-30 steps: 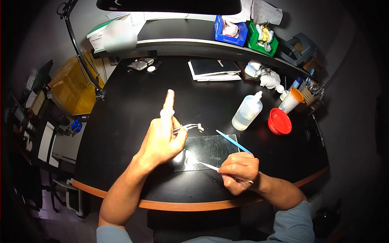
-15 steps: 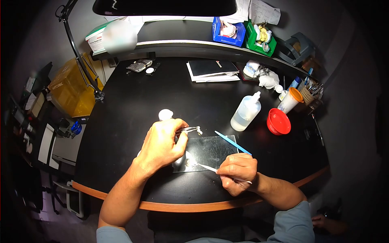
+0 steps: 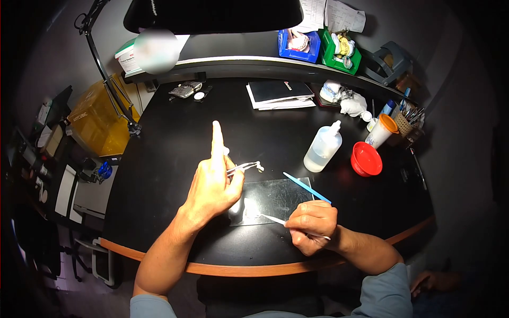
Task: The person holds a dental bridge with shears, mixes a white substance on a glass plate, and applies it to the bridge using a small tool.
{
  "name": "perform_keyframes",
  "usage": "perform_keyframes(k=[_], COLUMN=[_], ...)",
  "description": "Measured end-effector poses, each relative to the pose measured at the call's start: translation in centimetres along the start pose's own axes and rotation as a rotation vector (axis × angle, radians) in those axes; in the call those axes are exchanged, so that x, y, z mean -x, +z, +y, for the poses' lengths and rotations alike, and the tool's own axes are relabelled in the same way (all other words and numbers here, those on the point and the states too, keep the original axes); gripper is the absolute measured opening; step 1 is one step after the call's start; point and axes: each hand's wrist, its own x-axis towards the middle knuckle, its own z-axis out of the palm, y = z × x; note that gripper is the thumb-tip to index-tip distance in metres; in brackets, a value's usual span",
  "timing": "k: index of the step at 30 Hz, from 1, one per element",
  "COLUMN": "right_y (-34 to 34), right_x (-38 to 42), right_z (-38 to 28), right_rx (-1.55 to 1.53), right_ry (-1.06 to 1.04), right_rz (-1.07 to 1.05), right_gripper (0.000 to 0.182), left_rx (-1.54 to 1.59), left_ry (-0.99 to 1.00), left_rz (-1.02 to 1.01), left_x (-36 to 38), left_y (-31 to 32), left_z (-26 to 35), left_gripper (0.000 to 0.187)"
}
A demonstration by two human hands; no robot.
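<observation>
My left hand [image 3: 209, 185] grips metal tweezers [image 3: 239, 169] between thumb and fingers, its index finger stretched straight out away from me. At the tweezers' tip hangs a small whitish piece [image 3: 260, 167], too small to name surely. My right hand [image 3: 312, 228] is closed round a slim white stick-like tool [image 3: 273, 219]; its pointed end is over or on the clear glass slab [image 3: 273, 196]. Bright glare on the slab's left part hides what lies there. A blue stick [image 3: 302, 185] rests across the slab's upper right edge. A white round object is mostly hidden behind my left hand.
Right of the slab stand a clear squeeze bottle [image 3: 322, 149] and a red bowl [image 3: 366, 159]. Behind them are an orange-lidded cup [image 3: 383, 130] and a tool holder [image 3: 404, 124]. A notebook [image 3: 281, 94] lies farther back. A lamp [image 3: 212, 16] hangs overhead. Another person's hand [image 3: 427, 283] shows lower right.
My left index finger has straightened and now points forward; before, it was bent over the tweezers. The tweezers' tip and the right-hand tool have barely shifted. The view has tilted slightly.
</observation>
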Motion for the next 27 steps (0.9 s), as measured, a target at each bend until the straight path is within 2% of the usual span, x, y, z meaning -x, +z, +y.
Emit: perform_keyframes(k=[3,6,9,12,15,18,21,24,27], right_y=[-0.2,-0.2,-0.2,-0.2,-0.2,-0.2,0.1,0.3,0.0], right_x=[-0.1,-0.2,-0.3,-0.3,-0.3,-0.3,0.0,0.2,1.0], right_z=[-0.1,0.0,0.0,0.0,0.0,0.1,0.2,0.5,0.9], right_rx=[-0.008,-0.001,0.011,0.009,0.002,0.008,-0.008,-0.012,0.011], right_ry=[0.008,0.009,0.005,0.010,0.021,0.019,-0.002,-0.012,0.012], right_rz=[-0.004,-0.009,-0.010,-0.010,-0.010,-0.012,-0.004,0.014,-0.029], right_gripper=[0.016,0.015,0.015,0.016,0.017,0.016,0.017,0.017,0.017], left_rx=[-0.013,-0.045,-0.078,-0.060,-0.108,-0.077,-0.066,-0.139,-0.113], left_ry=[0.029,0.004,0.013,-0.002,0.030,0.056,-0.036,0.096,0.076], left_rz=[-0.031,-0.047,-0.106,-0.080,-0.103,-0.031,-0.092,-0.066,-0.084], left_x=[0.1,0.2,0.0,0.1,0.1,0.5,0.3,0.4,0.2], left_y=[0.1,-0.1,-0.6,-0.6,-0.5,0.2,-0.2,0.1,0.3], left_z=[-0.1,0.9,1.4,1.6,1.3,0.6,1.9,1.1,1.9], left_gripper=[0.103,0.088,0.065,0.050,0.051,0.052,0.050,0.050,0.038])
